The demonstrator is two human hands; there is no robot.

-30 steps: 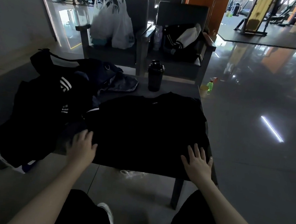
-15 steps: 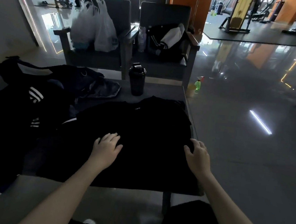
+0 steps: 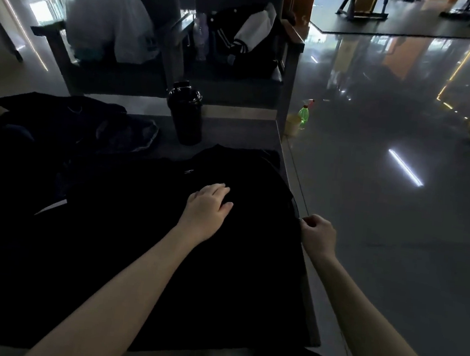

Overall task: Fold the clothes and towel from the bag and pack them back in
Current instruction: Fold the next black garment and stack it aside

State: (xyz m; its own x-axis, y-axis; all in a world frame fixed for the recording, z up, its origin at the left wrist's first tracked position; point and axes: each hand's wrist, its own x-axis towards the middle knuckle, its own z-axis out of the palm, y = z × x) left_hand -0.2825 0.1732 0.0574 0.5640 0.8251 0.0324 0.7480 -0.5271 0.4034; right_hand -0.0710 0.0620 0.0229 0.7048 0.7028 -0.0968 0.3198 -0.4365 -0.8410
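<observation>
A black shirt (image 3: 164, 242) lies spread over the near right part of the dark bench (image 3: 232, 133), with a heap of dark clothes (image 3: 45, 142) to its left and a black bottle (image 3: 185, 112) just beyond it. The left hand (image 3: 206, 206) rests flat on the shirt, and the right hand (image 3: 317, 236), its fingers curled, pinches the shirt's right edge. Far behind, chairs (image 3: 287, 76) hold white plastic bags (image 3: 108, 22), and a green spray bottle (image 3: 304, 115) stands on the glossy floor (image 3: 394, 236).
</observation>
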